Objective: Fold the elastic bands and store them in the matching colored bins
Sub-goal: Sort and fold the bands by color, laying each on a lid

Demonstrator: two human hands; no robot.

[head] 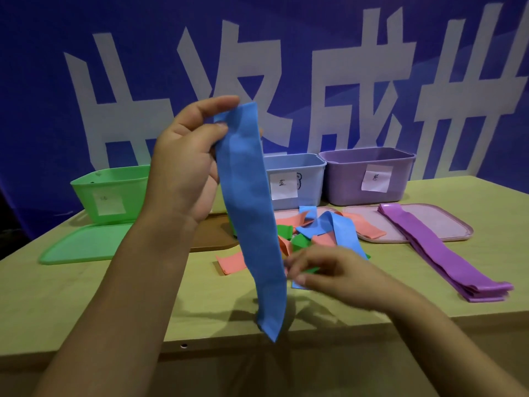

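Dangling from left hand (183, 167) pinching its top at twelve o'clock, blue elastic band (252, 213) hung straight for folding; right hand (329, 275), blurred, apparently pinching its edge.

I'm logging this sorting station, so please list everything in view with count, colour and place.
held band: 1, blue, hanging from the left hand
loose bands: several, blue, orange, green, heaped mid-table
purple bands: flat stack, right, partly on the pink lid
bins: 3 seen, green left, blue centre, purple right, each labelled
lids: green left, brown centre, pink right
table: 1, light wood
banner: blue, white characters, behind
left hand: raised, pinching the band's top
right hand: low, by the band's edge
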